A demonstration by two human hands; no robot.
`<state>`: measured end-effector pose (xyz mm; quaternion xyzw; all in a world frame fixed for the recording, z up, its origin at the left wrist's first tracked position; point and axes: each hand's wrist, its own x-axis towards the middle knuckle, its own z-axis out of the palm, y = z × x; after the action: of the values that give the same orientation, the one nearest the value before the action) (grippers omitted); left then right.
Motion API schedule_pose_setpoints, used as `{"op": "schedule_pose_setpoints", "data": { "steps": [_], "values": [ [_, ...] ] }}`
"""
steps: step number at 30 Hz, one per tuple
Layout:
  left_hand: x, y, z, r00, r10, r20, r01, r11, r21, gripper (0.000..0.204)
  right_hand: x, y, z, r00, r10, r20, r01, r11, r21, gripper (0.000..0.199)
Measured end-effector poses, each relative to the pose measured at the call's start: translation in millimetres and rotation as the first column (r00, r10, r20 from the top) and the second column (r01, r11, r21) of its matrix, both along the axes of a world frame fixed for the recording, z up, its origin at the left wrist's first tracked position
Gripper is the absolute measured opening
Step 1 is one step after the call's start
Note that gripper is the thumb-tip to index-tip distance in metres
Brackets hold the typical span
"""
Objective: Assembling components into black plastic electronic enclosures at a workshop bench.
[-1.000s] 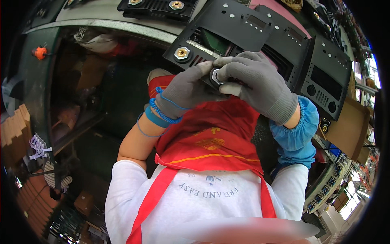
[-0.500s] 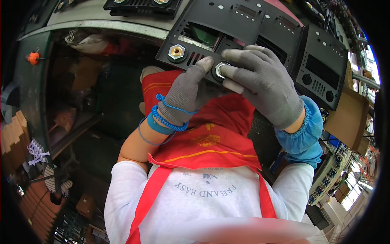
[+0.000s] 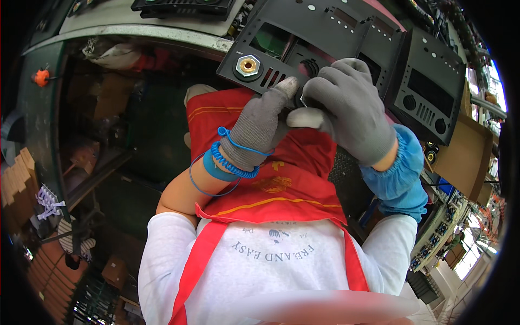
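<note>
A black front panel with slots, a window opening and round holes lies tilted at the bench edge before me. At its near left corner sits a brass connector with a silver hex nut. My left hand, in a grey glove, clasps the panel's near edge, thumb on the face and fingers hidden below. My right hand, also gloved, has thumb and forefinger closed around a second hex nut at the near right corner. Only a sliver of that nut shows between the fingers.
Another black panel with knobs leans to the right, beside a cardboard box. A further black unit rests on the bench at the upper left. The bench's metal edge runs across, with dark shelving below.
My right fingers have curled and turned around the near right nut, which is now mostly covered. The panel's near left corner and my left hand have shifted slightly to the right.
</note>
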<state>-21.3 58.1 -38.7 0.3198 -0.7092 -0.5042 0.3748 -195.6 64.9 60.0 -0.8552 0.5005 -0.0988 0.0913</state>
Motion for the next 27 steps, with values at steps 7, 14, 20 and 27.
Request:
{"op": "schedule_pose_setpoints", "data": {
  "steps": [7, 14, 20, 27],
  "values": [
    [2.2, 1.3, -2.1, 0.996, -0.071, -0.050, 0.072, 0.997, 0.022, 0.035, -7.5, 8.2, 3.3, 0.994, 0.081, 0.075, -0.077, 0.995, -0.056, 0.027],
    [-9.4, -1.7, 14.7, 0.828, 0.274, -0.490, 0.404, 0.315, 0.859, 0.039, -19.8, 13.5, 19.0, 0.999, -0.035, -0.007, 0.034, 0.993, -0.114, 0.035],
    [-12.2, -4.3, 24.6, 0.784, 0.307, -0.540, 0.451, 0.317, 0.834, 0.034, -26.1, 13.8, 14.6, 0.985, 0.022, 0.173, -0.005, 0.995, -0.099, 0.025],
    [-12.1, -3.3, 2.8, 0.904, 0.114, -0.413, 0.295, 0.533, 0.793, 0.035, -14.5, 13.6, 4.0, 0.899, -0.030, 0.438, -0.002, 0.997, 0.073, 0.029]
  ]
}}
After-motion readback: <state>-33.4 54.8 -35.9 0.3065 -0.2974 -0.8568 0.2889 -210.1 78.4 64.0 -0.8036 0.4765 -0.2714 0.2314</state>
